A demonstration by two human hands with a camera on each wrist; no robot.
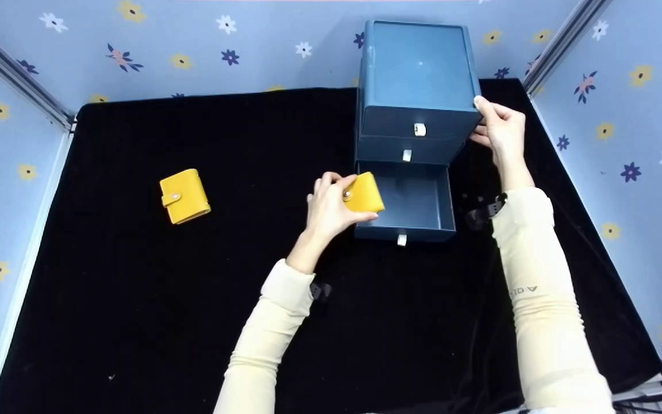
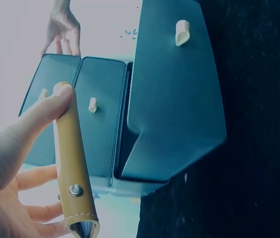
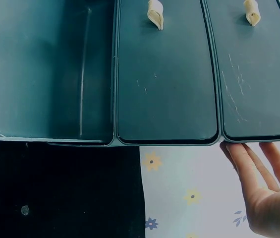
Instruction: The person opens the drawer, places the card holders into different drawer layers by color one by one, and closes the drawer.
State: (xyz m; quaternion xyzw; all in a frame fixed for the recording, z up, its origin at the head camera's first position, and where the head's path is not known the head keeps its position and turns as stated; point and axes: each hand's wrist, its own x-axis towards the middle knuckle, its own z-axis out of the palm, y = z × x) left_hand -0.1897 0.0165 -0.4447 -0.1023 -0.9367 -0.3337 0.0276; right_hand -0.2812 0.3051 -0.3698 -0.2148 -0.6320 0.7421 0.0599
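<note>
In the head view my left hand [image 1: 326,208] pinches a small yellow card holder [image 1: 367,194] between thumb and fingers, above the left side of the pulled-out bottom drawer [image 1: 431,235]. The left wrist view shows the card holder's spine [image 2: 74,153], a metal snap and the edges of sleeves inside. My right hand [image 1: 503,133] steadies the blue three-drawer cabinet [image 1: 420,66] at its upper right front corner. In the right wrist view, its fingers [image 3: 249,171] lie fairly straight against the cabinet's side. Both upper drawers are closed.
A second yellow card holder [image 1: 185,196], with a snap strap, lies on the black cloth [image 1: 153,322] to the left. Flowered blue panels [image 1: 273,46] surround the table at the back and sides. Each drawer front has a pale pull tab [image 1: 402,240].
</note>
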